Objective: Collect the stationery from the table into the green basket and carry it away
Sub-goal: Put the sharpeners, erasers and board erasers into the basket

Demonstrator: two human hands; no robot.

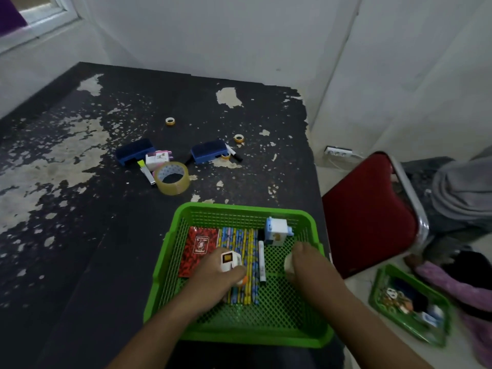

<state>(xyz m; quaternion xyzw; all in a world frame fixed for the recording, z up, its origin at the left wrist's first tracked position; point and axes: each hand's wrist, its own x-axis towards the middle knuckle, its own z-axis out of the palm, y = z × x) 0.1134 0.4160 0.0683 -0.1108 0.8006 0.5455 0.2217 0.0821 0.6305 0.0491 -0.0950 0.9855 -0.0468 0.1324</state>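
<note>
Half collected: left hand (pixel 217 276) grips white gadget (pixel 228 259), right hand (pixel 308 267) grips white roll (pixel 288 265), inside green basket (pixel 239 338); blue erasers (pixel 134 151), clear tape (pixel 172 179) lie beyond both.

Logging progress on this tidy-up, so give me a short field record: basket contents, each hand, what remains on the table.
basket: green basket, on the table near its front edge
in basket: red notebook, pencils, white pen, blue-white box
left hand: holds small white-orange item over basket
right hand: holds white round item over basket
left on table: blue erasers, large clear tape roll, small tape rolls
</note>
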